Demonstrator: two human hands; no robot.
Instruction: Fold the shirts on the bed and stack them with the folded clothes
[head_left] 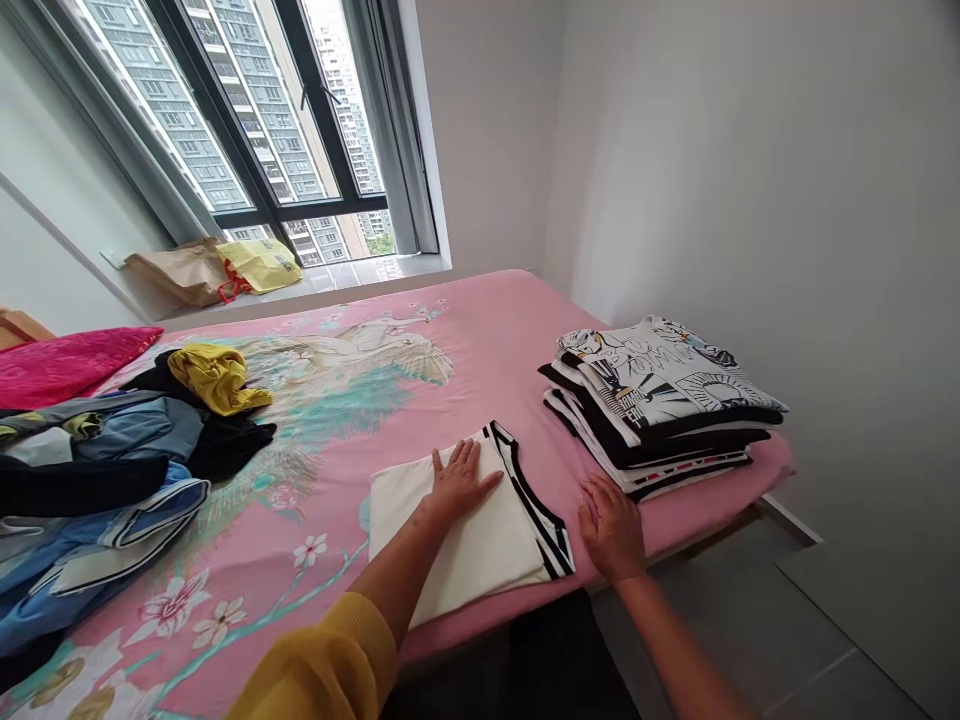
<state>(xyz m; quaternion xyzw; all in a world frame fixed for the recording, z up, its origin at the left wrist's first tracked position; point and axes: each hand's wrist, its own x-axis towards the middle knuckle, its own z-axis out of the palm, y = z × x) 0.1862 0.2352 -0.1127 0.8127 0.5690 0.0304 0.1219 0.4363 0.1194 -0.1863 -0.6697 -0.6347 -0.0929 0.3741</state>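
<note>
We see the pink bed [487,330] beneath the folded stack [667,400]; the clothes heap [142,440] lies well left of that stack; the cream garment [465,530] lies flat on the bed, left of the stack and nearer us, its black-and-white trimmed edge facing the stack and slanting down toward our right; its outline is nearly square, so we cannot tell a long axis; our left hand [459,483], palm down with fingers spread wide, covers part of it; our right hand [613,530], fingers loosely bent, blocks some of the gap beside the stack's near corner.
</note>
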